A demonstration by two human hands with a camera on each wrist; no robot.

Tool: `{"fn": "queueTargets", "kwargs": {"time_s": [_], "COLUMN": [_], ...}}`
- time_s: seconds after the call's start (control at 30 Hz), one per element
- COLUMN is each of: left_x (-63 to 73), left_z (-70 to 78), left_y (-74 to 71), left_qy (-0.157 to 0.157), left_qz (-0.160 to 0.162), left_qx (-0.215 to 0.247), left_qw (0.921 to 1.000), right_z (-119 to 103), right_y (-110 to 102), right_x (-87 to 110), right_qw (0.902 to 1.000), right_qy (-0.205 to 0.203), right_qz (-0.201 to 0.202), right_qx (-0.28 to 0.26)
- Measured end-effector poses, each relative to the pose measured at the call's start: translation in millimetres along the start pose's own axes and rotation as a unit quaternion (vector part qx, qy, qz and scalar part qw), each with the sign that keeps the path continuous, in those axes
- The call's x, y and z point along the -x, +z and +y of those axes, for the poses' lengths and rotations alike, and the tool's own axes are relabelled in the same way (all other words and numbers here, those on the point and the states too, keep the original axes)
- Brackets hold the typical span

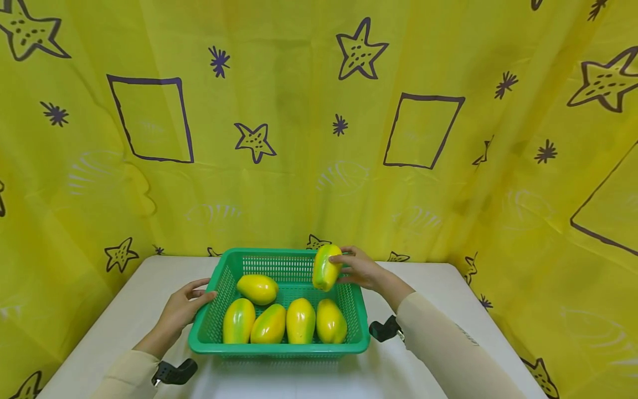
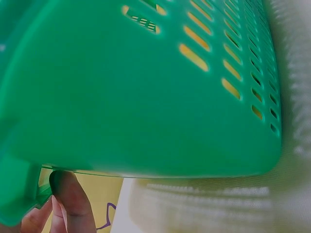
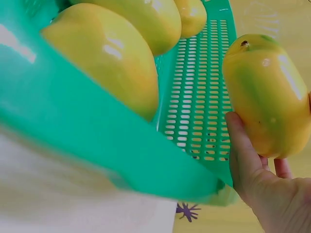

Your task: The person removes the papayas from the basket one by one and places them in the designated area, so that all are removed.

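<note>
In right hand point(image 1: 360, 270), fingers and thumb round it: one papaya point(image 1: 325, 269), raised, not yet set down. Left hand point(image 1: 181, 307) grips rim of green plastic basket point(image 1: 279, 348). Five papayas point(image 1: 301, 321) already inside, left of right hand.

There is one green rectangular plastic basket point(image 1: 279, 348). The shiny yellow-green oval fruits point(image 1: 301, 321) are six: four along its near edge, two nearer its far edge.

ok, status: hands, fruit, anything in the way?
Left hand grips basket rim. Right hand holds one fruit, raised near the far right corner. Five more fruits inside. No obstruction visible.
</note>
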State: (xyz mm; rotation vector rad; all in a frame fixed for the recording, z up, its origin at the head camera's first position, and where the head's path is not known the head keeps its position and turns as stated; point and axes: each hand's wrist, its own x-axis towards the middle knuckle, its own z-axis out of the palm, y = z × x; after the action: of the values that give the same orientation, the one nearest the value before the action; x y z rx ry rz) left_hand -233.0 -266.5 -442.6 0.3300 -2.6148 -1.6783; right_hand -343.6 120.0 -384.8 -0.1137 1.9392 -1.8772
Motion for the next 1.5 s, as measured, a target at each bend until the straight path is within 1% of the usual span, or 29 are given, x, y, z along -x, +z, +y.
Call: {"fn": "queueTargets", "kwargs": {"time_s": [0.27,0.57,0.73,0.87,1.0,1.1,1.23,1.5], "left_x": [-0.6,-0.7,-1.1,-2.2,-2.8,-3.0,-3.2,0.0], "left_z": [-0.9,-0.4,0.0,0.1,0.1,0.3,1.7,3.9], "left_y": [-2.1,-2.2,-2.1,-1.1,-0.8,-1.2,-1.6,-2.5], "left_qy": [-0.010,-0.009,-0.007,-0.006,-0.011,-0.018,-0.019,-0.027], "left_qz": [0.001,-0.002,-0.002,-0.003,-0.005,-0.005,-0.009,-0.030], "left_qx": [-0.005,-0.002,-0.005,-0.006,-0.004,0.002,0.013,0.021], "left_qw": [0.9999,1.0000,1.0000,1.0000,0.9999,0.9998,0.9997,0.9990], "right_z": [-6.6,-6.6,-6.0,-4.6,-1.4,1.3,3.8,11.6], "right_y": [-13.2,-36.0,-49.3,-60.2,-71.1,-78.4,-87.3,-102.6], "right_x": [7.6,13.3,17.0,21.0,24.6,25.8,27.7,31.8], "right_qw": [0.9998,0.9996,0.9995,0.9995,0.9996,0.9994,0.9993,0.9987], "right_qy": [-0.003,-0.008,-0.005,-0.004,0.002,0.008,0.010,0.021], "right_qz": [-0.001,0.005,0.016,0.019,0.022,0.029,0.032,0.041], "right_qx": [0.020,0.026,0.027,0.023,0.015,0.017,0.019,0.024]}}
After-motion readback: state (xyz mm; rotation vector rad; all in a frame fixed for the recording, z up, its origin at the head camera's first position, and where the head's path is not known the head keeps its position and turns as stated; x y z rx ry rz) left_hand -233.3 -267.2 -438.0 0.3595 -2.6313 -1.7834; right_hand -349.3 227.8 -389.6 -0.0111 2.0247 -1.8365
